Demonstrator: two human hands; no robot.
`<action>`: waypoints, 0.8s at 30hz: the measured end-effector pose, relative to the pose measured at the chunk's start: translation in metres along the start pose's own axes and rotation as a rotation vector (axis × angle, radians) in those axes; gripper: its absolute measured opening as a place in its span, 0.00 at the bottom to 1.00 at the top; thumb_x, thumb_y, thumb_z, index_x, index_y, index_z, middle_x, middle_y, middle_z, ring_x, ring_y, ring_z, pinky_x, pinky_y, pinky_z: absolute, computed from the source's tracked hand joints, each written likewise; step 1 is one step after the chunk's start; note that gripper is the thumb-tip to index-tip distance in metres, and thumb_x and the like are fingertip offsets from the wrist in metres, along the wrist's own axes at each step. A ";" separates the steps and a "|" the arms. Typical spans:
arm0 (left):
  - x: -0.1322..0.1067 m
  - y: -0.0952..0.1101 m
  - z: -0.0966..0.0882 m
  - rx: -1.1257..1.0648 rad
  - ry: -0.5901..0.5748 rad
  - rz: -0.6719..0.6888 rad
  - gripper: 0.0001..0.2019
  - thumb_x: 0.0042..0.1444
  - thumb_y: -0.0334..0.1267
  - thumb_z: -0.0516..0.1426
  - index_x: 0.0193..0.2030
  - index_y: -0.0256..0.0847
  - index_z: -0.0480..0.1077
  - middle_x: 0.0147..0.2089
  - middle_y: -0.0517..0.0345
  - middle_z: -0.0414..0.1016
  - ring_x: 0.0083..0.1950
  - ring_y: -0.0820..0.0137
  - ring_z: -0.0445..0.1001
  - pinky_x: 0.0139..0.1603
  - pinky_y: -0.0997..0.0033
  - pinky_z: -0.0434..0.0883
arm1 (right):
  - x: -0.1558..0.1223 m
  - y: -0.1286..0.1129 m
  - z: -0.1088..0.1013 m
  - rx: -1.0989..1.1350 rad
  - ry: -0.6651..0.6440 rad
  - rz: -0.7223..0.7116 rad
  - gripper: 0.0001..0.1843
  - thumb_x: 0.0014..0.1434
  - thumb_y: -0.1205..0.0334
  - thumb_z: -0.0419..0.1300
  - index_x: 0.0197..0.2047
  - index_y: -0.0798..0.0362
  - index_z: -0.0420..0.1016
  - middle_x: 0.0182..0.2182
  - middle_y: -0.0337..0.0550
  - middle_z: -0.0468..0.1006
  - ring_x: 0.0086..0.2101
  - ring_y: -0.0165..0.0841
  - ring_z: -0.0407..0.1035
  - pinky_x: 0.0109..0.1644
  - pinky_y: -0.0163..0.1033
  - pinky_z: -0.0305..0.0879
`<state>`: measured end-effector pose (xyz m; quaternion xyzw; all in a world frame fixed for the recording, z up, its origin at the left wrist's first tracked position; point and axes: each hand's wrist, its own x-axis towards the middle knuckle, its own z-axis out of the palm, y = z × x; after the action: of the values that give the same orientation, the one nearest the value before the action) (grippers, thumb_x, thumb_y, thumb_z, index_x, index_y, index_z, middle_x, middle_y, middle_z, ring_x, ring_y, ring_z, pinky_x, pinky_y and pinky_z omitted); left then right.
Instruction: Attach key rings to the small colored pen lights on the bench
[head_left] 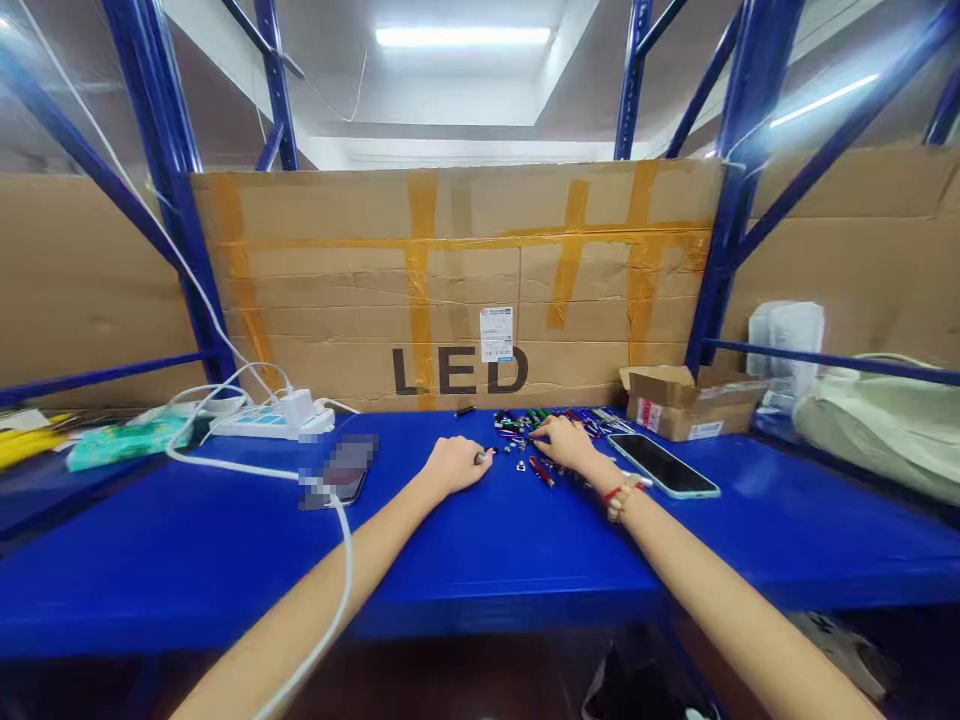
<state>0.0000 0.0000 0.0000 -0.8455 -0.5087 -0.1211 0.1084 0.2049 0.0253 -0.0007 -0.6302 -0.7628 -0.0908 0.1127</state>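
Note:
My left hand rests on the blue table, its fingers curled round a small silver-and-dark piece, whose kind is too small to tell. To the right, my right hand reaches palm down over a pile of small coloured and metallic parts. Its fingers are stretched out and partly apart, with the fingertips at the pile. No held item shows there. A red pocketknife-like piece lies just below that hand. Between both hands are several tiny metal bits. My right hand and wrist hide part of the pile.
Right of my right hand lies a phone, with a small open carton behind. At left are another phone, a power strip and a white cable crossing over my left forearm. A cardboard wall closes the back.

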 end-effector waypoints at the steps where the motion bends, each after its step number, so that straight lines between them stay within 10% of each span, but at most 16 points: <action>1: 0.000 0.000 -0.001 0.002 -0.003 0.001 0.23 0.59 0.45 0.41 0.28 0.41 0.73 0.33 0.49 0.78 0.41 0.59 0.75 0.32 0.69 0.63 | 0.000 0.000 -0.002 0.009 0.008 0.003 0.14 0.58 0.63 0.53 0.45 0.46 0.76 0.47 0.47 0.72 0.48 0.39 0.62 0.50 0.45 0.55; 24: 0.000 0.001 -0.003 -0.005 -0.015 0.016 0.22 0.59 0.45 0.41 0.25 0.40 0.71 0.32 0.50 0.78 0.37 0.62 0.75 0.30 0.71 0.61 | -0.004 -0.008 -0.013 0.049 0.021 0.091 0.09 0.53 0.57 0.59 0.33 0.48 0.80 0.39 0.42 0.79 0.42 0.38 0.70 0.43 0.39 0.61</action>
<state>0.0008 -0.0012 0.0028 -0.8508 -0.5022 -0.1154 0.1034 0.1985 0.0159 0.0109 -0.6602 -0.7342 -0.0735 0.1401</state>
